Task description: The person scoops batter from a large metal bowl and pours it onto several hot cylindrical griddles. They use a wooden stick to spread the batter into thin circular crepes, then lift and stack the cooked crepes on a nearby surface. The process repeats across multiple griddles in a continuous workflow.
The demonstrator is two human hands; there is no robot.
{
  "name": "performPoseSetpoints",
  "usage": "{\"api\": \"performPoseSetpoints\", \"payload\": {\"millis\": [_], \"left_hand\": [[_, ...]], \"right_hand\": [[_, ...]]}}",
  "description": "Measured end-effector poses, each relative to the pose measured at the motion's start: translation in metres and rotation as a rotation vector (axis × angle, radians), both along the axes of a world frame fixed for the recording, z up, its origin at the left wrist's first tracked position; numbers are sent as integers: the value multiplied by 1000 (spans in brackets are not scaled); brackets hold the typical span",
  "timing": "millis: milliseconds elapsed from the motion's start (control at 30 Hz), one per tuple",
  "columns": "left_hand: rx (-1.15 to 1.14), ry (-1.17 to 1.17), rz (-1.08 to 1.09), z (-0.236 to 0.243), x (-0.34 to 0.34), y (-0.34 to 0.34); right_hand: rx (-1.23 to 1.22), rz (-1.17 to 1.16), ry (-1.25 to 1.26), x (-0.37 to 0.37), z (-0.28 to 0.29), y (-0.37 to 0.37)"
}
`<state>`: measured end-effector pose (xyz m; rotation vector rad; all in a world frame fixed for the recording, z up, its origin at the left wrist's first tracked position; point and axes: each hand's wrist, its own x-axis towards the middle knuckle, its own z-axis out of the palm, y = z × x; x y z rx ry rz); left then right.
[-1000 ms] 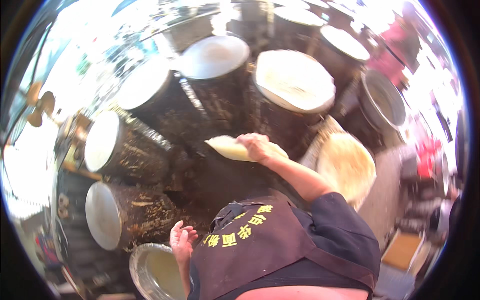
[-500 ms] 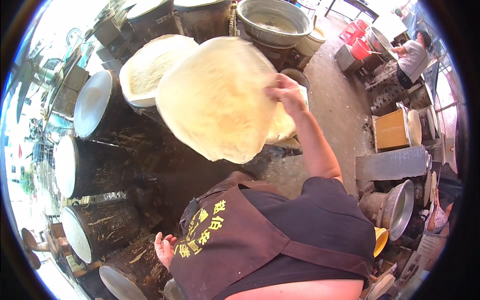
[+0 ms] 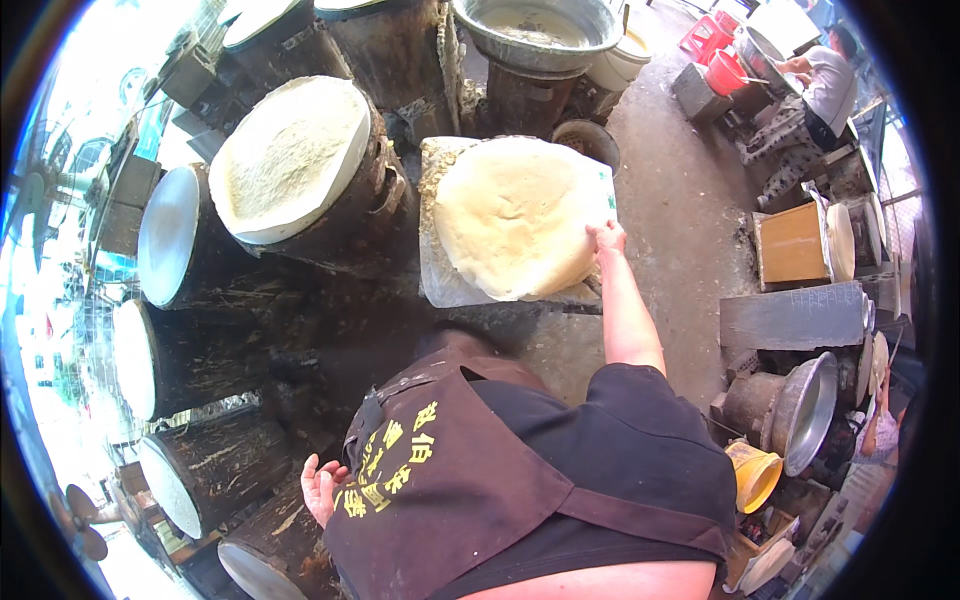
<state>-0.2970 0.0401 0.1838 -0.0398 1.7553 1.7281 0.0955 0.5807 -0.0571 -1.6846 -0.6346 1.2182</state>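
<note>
A large, thin, pale round flatbread (image 3: pixel 520 215) lies on a board (image 3: pixel 437 275) covered with a whitish sheet. At its right edge my right hand (image 3: pixel 608 240) pinches the rim, arm stretched forward. Low on the left, beside my brown apron (image 3: pixel 440 470), my left hand (image 3: pixel 321 488) hangs with its fingers apart and holds nothing. Left of the board, another pale round sheet (image 3: pixel 290 155), rough-surfaced and with a raised edge, rests on top of a dark drum-shaped stove (image 3: pixel 350 225).
Several drum stoves with pale round tops (image 3: pixel 172 235) curve along the left. A wide metal basin (image 3: pixel 540 25) and a white bucket (image 3: pixel 622 65) stand beyond the board. At the right are a yellow bucket (image 3: pixel 752 475) and another basin (image 3: pixel 808 410). A person (image 3: pixel 825 95) sits far right.
The flatbread, held up in the air by my right hand, has come down to the right onto the board. My left hand has hardly moved.
</note>
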Motion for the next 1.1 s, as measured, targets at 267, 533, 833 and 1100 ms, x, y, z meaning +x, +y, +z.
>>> {"api": "performPoseSetpoints", "payload": {"millis": [267, 533, 833, 1100], "left_hand": [[16, 41, 56, -3, 21, -21], [66, 43, 187, 9, 32, -21], [69, 77, 394, 1, 67, -50], [91, 8, 472, -13, 88, -78]], "right_hand": [[-24, 128, -973, -40, 62, 16], [1171, 764, -738, -304, 194, -25], [1470, 1075, -985, -523, 191, -109], [1121, 1327, -729, -589, 218, -60]]}}
